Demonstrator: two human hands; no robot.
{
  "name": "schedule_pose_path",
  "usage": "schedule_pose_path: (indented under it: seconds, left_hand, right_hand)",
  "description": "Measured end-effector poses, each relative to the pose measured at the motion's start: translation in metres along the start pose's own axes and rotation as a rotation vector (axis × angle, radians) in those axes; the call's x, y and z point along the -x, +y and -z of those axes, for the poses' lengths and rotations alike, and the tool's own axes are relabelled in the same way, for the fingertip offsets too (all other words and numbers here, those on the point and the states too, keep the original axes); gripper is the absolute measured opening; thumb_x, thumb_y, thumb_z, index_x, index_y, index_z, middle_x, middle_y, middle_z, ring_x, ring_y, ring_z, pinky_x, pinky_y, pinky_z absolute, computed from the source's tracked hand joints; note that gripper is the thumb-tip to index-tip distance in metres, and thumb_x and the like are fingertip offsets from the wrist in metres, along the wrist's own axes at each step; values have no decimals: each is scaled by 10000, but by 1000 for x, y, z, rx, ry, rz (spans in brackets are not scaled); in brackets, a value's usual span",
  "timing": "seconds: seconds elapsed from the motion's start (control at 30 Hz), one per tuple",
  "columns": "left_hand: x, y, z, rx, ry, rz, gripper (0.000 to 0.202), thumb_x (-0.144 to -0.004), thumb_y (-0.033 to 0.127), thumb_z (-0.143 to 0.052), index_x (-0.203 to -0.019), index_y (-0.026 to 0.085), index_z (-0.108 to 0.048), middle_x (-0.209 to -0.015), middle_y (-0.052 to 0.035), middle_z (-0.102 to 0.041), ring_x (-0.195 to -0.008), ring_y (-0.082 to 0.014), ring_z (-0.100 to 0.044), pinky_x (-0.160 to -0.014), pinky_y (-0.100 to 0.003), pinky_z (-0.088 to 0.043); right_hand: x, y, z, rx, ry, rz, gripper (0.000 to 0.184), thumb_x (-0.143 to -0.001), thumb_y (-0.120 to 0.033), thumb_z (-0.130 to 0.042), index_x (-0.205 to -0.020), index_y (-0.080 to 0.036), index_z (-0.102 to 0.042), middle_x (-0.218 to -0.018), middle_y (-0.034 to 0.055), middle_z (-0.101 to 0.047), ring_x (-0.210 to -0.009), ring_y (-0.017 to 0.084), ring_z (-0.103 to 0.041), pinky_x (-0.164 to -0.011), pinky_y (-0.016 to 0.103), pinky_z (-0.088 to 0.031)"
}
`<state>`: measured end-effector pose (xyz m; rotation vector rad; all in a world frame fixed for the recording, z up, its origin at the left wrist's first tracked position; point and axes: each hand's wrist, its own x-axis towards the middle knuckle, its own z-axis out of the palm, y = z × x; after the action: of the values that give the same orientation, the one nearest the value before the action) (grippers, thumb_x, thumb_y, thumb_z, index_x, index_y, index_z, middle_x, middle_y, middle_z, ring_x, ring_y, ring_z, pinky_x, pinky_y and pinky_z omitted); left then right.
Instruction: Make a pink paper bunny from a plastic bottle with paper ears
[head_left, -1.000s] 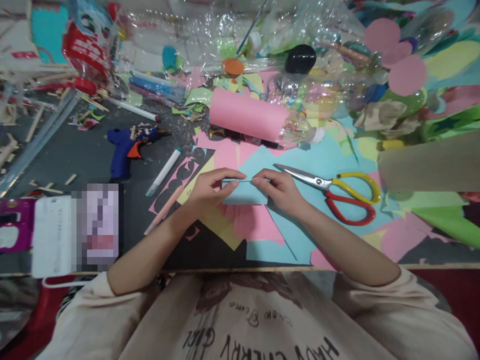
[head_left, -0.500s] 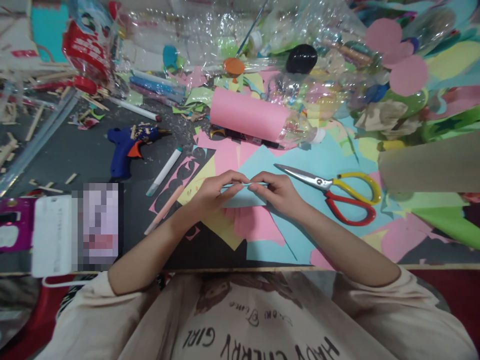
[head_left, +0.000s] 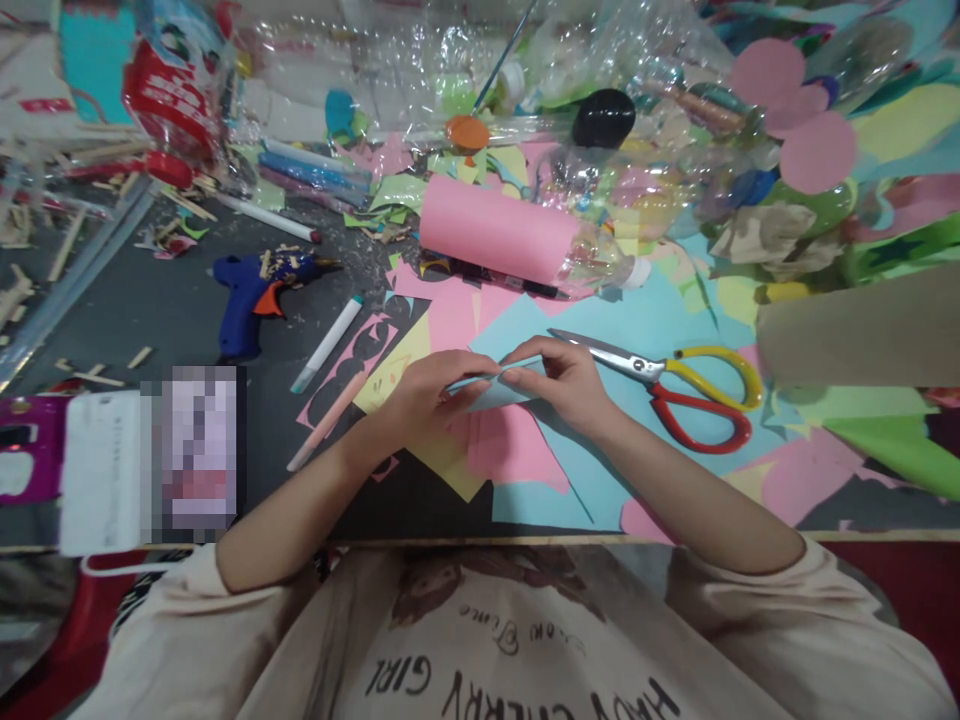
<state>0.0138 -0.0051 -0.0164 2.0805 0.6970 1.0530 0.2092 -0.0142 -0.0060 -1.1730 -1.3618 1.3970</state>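
Both of my hands meet at the middle of the table over a small light-blue paper piece [head_left: 499, 393]. My left hand [head_left: 427, 395] pinches its left end with curled fingers. My right hand [head_left: 562, 378] pinches its top right edge, fingers closed on the paper. The piece looks folded and tilts up between the fingertips. Under it lie loose pink [head_left: 517, 450], yellow [head_left: 442, 455] and blue paper sheets [head_left: 645, 320].
Scissors with yellow and red handles [head_left: 675, 385] lie just right of my right hand. A pink paper-wrapped bottle [head_left: 499, 230], a blue glue gun [head_left: 255, 290], a white marker [head_left: 328, 343], clear plastic bottles [head_left: 600, 60] and scraps crowd the back. A white device [head_left: 105, 470] sits left.
The blue paper piece has been folded narrower and tilted. My hands drew closer together, fingertips nearly touching over it.
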Motion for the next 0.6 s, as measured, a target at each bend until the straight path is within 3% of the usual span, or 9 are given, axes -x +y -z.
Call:
schedule_pose_path:
  seconds: [0.1,0.27,0.43,0.6]
  left_hand:
    - [0,5,1,-13,-23,-66,108,-964,197,-523,-950,196,-630,-813,-32,-726,-737,-122,-668,-676,-228,-522]
    - [2,11,3,60,-6,168,240,-1004,326,-483,-1143,181,-614,-925,-57,-746,-775,-116,-709,-642,-196,-527]
    - [0,7,0,-21,45,256,275,-980,380,-530,-942,169,-702,-868,-33,-771,-692,-91,-696,-583,-164,-498]
    - [1,7,-1,-28,113,227,183,-934,323,-615,-929,171,-718,-858,-28,-778,-712,-98,-711,-595,-162,-511]
  right_hand:
    - [-1,-3,2,-7,1,-9,409,-675,-627,-779,-670,-223,-713,-659,15,-706,-615,151,-596,-588,313,-468]
    - [-1,-3,5,3,-4,-22,394,-678,-612,-784,-694,-223,-723,-659,13,-707,-607,149,-592,-583,312,-467]
    - [-1,-1,3,-41,7,6,346,-690,-554,-805,-715,-220,-719,-695,12,-713,-648,146,-625,-620,305,-509]
    - [1,-1,0,-110,19,-86,395,-658,-580,-812,-730,-208,-698,-639,-16,-647,-529,116,-554,-492,272,-463]
